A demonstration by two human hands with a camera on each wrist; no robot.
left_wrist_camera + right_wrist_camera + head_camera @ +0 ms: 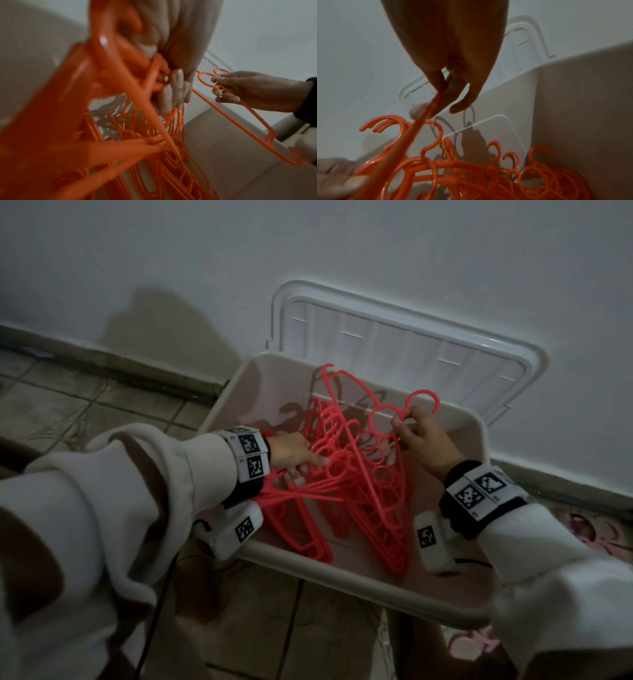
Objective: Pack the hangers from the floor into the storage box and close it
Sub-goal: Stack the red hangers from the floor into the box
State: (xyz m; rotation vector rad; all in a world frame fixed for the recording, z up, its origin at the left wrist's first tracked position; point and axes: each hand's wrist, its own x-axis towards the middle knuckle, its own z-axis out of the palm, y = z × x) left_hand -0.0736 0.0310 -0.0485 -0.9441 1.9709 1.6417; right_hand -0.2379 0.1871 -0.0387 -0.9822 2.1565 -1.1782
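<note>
Inside the box (pixel 346 582), a tangle of hangers (pixel 346 494), count impossible (too overlapped). Left hand (pixel 293 451) curled round a bundle over the box's left side, fingers partly buried. Right hand (pixel 423 441) pinching one hanger (pixel 387 419) near its hook, above the box's right half. Lid (pixel 404 347) propped behind the box, lower edge hidden.

I am looking at coral-red hangers (pixel 346 474), which are showing more orange in both wrist views. The storage box (pixel 363 580) is looking pale cream, its inside picking up a pinkish tint, and its lid (pixel 404 344) is showing white. My sleeves (pixel 113 508) are showing cream with brown patches. The bands on my wrists (pixel 251 455) are carrying black-and-white square code patterns over black straps. The floor (pixel 68 402) is showing dull brown tiles with dark joints, and the wall (pixel 308 244) is looking greyish white.
</note>
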